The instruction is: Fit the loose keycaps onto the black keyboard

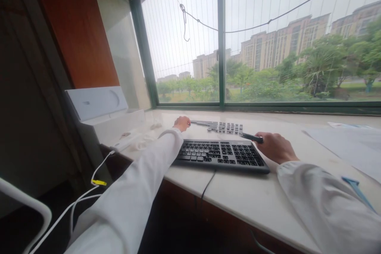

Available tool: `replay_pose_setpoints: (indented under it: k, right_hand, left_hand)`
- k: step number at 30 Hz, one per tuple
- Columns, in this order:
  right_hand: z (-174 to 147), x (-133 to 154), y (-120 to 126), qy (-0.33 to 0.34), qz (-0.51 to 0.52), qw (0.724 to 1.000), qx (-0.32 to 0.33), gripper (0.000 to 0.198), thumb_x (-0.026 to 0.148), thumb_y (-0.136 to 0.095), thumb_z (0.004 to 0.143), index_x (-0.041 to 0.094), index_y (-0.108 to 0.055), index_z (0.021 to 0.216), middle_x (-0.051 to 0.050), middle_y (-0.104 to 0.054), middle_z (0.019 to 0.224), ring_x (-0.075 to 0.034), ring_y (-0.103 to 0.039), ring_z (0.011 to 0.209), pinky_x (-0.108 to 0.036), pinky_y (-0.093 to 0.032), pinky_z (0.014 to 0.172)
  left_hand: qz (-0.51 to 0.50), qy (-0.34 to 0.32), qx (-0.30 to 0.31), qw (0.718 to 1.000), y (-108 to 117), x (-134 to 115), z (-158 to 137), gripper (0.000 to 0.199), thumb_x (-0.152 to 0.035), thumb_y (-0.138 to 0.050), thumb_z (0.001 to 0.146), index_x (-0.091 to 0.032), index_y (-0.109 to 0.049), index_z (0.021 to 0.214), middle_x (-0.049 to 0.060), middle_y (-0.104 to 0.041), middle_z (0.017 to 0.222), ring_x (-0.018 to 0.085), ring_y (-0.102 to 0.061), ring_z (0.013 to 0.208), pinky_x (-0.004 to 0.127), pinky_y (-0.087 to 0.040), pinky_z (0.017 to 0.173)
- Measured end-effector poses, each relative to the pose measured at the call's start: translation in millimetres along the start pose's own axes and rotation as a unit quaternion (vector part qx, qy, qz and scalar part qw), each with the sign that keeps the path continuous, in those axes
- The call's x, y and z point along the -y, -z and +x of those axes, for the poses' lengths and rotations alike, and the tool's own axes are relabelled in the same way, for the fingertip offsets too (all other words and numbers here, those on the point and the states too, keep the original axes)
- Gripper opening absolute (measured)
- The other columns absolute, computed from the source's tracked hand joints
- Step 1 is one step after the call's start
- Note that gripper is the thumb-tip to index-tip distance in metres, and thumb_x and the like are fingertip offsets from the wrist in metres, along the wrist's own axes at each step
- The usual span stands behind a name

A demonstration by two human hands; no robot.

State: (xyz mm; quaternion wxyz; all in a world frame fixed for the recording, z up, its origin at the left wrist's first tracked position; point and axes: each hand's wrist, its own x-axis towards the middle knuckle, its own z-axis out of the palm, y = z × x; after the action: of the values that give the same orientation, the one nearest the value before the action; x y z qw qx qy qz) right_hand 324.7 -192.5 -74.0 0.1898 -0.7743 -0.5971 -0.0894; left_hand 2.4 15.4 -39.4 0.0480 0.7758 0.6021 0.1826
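Note:
A black keyboard (222, 167) lies near the front edge of the white counter. Many of its keycaps are off, baring the sockets in the middle and on the right, while several caps sit at lower left. Beyond it, loose keycaps (229, 127) are laid out in rows. My left hand (182, 123) is closed at the left end of those rows; whatever its fingertips pinch is too small to make out. Over the keyboard's upper right corner, my right hand (275, 147) grips a slim dark-handled tool (251, 138), its tip pointing left toward the keycaps.
White boxes (98, 103) stand on the left, with a power strip (122, 141) and white cables (97, 172) beside them. Papers (348, 143) and a blue object (357, 190) lie on the right. The keyboard cable (208, 184) hangs over the counter's front edge. A window (222, 47) rises behind.

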Motion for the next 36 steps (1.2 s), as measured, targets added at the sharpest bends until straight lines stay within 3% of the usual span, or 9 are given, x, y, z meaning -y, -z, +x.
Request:
replay_pose_setpoints:
  k: [7, 14, 26, 36]
  right_hand:
    - [3, 5, -4, -0.001, -0.003, 1.0, -0.02, 0.03, 0.031, -0.046, 0.085, 0.028, -0.074, 0.094, -0.011, -0.072, 0.084, -0.026, -0.066, 0.075, -0.032, -0.039, 0.063]
    - [5, 5, -9, -0.005, -0.007, 1.0, -0.029, 0.028, 0.033, -0.048, 0.085, 0.027, -0.074, 0.091, -0.011, -0.071, 0.08, -0.025, -0.066, 0.073, -0.03, -0.038, 0.061]
    - [6, 6, -7, -0.014, -0.001, 0.999, -0.033, 0.027, 0.032, -0.049, 0.085, 0.027, -0.075, 0.091, -0.011, -0.071, 0.081, -0.025, -0.066, 0.073, -0.031, -0.039, 0.063]
    - [5, 7, -5, -0.015, -0.004, 1.0, -0.022, 0.028, 0.031, -0.047, 0.086, 0.028, -0.074, 0.093, -0.01, -0.072, 0.083, -0.025, -0.066, 0.075, -0.03, -0.036, 0.062]
  left_hand:
    - [0.011, 0.014, -0.003, 1.0, -31, -2, 46, 0.017, -0.011, -0.075, 0.07, -0.021, -0.076, 0.084, 0.004, -0.075, 0.078, 0.016, -0.071, 0.072, 0.025, -0.052, 0.078]
    - [0.006, 0.02, -0.006, 1.0, -40, -5, 72, 0.018, -0.02, -0.075, 0.074, -0.02, -0.075, 0.092, 0.005, -0.074, 0.075, 0.017, -0.07, 0.076, 0.025, -0.05, 0.079]
    - [0.016, 0.009, -0.009, 1.0, -48, -9, 81, 0.034, -0.026, -0.072, 0.08, -0.025, -0.068, 0.113, 0.002, -0.074, 0.082, 0.016, -0.07, 0.081, 0.023, -0.048, 0.082]
    - [0.037, 0.0, 0.013, 0.999, -46, -18, 79, 0.036, -0.025, -0.068, 0.082, -0.025, -0.065, 0.118, 0.004, -0.075, 0.089, 0.017, -0.07, 0.086, 0.025, -0.046, 0.086]
